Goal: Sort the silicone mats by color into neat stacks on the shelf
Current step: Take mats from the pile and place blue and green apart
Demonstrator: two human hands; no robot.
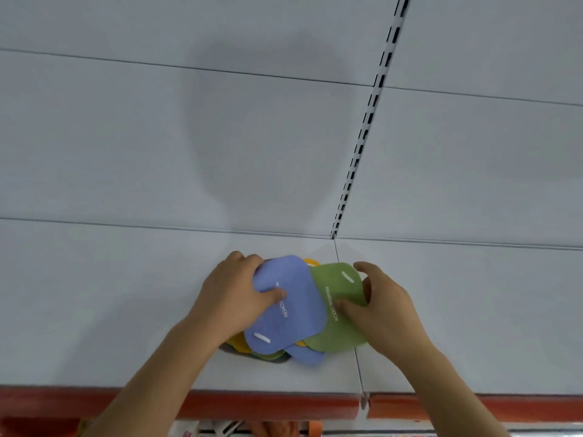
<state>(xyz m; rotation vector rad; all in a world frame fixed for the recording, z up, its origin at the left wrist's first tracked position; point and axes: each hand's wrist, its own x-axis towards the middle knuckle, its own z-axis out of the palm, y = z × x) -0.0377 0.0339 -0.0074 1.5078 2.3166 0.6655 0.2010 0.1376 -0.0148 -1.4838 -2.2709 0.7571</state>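
Note:
A loose pile of silicone mats lies on the white shelf (110, 310), near its front. A blue mat (293, 326) tops the pile, with a green mat (337, 329) to its right. Yellow mat edges (239, 343) and another blue mat (307, 354) peek out underneath. My left hand (233, 298) grips the blue mat's far-left corner, thumb on top. My right hand (381, 307) holds the green mat's right edge, thumb on its face and fingers curled round the far corner.
The shelf has a red front strip (220, 405) along its near edge. A seam (356, 357) between two shelf boards runs right of the pile. A white back panel with a slotted upright (366, 121) rises behind. Bare shelf lies left and right of the pile.

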